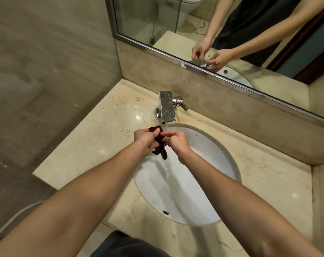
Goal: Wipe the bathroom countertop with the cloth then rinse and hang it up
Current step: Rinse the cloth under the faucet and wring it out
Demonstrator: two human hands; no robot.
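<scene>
I have my left hand (144, 137) and right hand (176, 142) close together at mid-frame, both pinching the cloth (160, 145), which hangs between them, long axis running down-frame, just below the tap (166, 108), over the sink's (203, 164) upper-left edge.

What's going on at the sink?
A person is rinsing a dark brown cloth over the white sink. The left hand and right hand both grip it just below the faucet, where water runs into the basin. The countertop beside it looks wet. The cloth is not hung up yet.
</scene>
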